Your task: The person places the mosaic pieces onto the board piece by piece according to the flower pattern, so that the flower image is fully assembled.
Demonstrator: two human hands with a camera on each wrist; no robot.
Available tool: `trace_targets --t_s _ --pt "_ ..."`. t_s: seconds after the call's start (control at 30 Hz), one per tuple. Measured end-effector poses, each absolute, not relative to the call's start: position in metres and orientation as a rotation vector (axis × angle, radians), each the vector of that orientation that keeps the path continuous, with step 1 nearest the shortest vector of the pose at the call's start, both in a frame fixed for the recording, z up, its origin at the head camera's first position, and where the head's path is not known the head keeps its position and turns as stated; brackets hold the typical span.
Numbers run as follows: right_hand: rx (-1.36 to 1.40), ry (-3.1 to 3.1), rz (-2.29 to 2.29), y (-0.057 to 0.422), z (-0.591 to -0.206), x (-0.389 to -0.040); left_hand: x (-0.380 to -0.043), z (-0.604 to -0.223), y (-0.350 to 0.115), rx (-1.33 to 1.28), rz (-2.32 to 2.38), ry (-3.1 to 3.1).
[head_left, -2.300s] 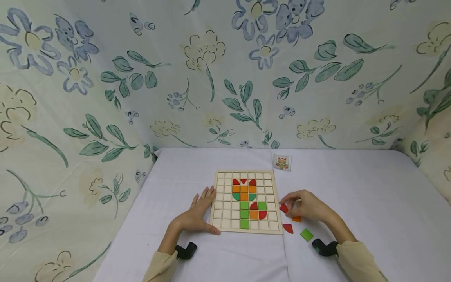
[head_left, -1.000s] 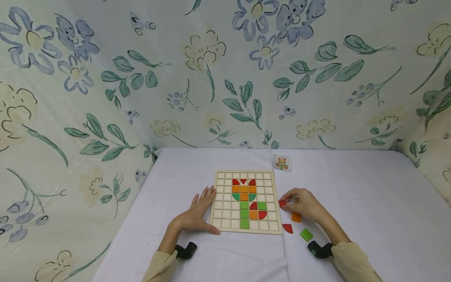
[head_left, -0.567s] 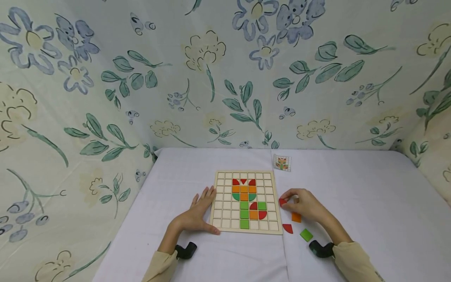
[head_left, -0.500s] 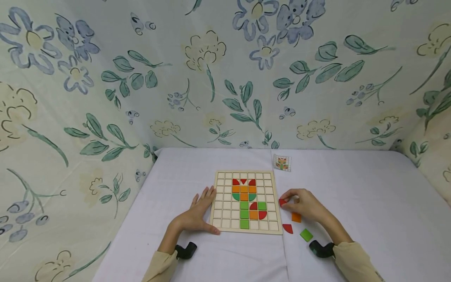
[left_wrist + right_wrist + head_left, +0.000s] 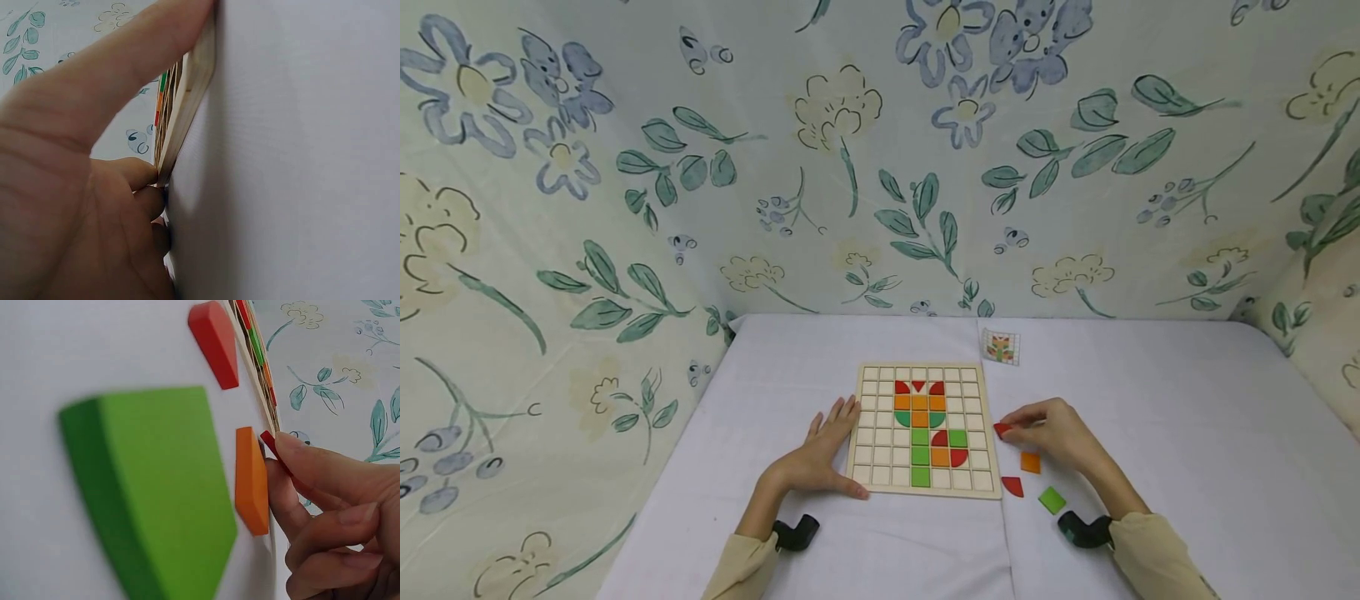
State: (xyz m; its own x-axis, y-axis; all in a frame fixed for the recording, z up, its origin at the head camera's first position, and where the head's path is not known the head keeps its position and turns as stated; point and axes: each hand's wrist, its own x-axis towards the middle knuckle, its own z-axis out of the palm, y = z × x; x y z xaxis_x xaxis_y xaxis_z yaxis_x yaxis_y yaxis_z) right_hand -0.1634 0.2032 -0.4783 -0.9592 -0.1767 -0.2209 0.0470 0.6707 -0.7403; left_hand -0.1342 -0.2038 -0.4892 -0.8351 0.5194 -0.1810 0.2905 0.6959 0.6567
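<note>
In the head view my left hand (image 5: 816, 457) lies with fingers spread at the left side of a wooden grid board (image 5: 883, 438), thumb at its front left corner. The left wrist view shows the thumb and fingertips against the board's edge (image 5: 183, 119). Set into the board are red, orange and green pieces forming a flower. My right hand (image 5: 1051, 432) pinches a red piece (image 5: 1000, 430) between thumb and fingers, just off the board's right edge. In the right wrist view that piece (image 5: 275, 450) is seen edge-on. An orange square (image 5: 1031, 462) lies below the hand.
Also right of the board lie a red quarter-circle piece (image 5: 1012, 487) and a green square (image 5: 1052, 500). A small picture card (image 5: 1001, 346) with a flower pattern sits behind the board. Floral cloth (image 5: 865, 167) hangs behind and beside the white-covered table (image 5: 1187, 417).
The right hand has shifted slightly left and away with the red piece, which has turned and tilted in its fingers. More of the orange square shows. The left hand stays put.
</note>
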Motion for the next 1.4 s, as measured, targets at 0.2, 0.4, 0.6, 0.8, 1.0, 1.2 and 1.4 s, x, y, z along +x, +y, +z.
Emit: trace_targets --t_s 0.2,0.4,0.6,0.8,1.0,1.2,1.4 --pt "-0.087 2.638 -1.185 0.203 -0.479 -0.165 -0.134 -0.489 -0.204 0.629 0.908 2.553" --pt "-0.123 2.613 -1.283 0.194 -0.471 -0.163 -0.134 -0.490 -0.204 0.624 0.909 2.552" --pt "-0.129 2.542 -1.357 0.169 -0.463 -0.158 -0.134 -0.490 -0.205 0.618 0.907 2.560" --pt "-0.156 2.463 -1.434 0.133 -0.464 -0.152 -0.134 -0.490 -0.205 0.620 0.904 2.563" --pt "-0.172 2.479 -1.447 0.099 -0.466 -0.149 -0.134 -0.489 -0.204 0.611 0.885 2.557" --pt "-0.208 2.526 -1.419 0.077 -0.470 -0.148 -0.134 -0.486 -0.203 0.625 0.912 2.541" --pt "-0.198 2.590 -1.380 0.064 -0.473 -0.150 -0.133 -0.487 -0.204 0.625 0.900 2.541"
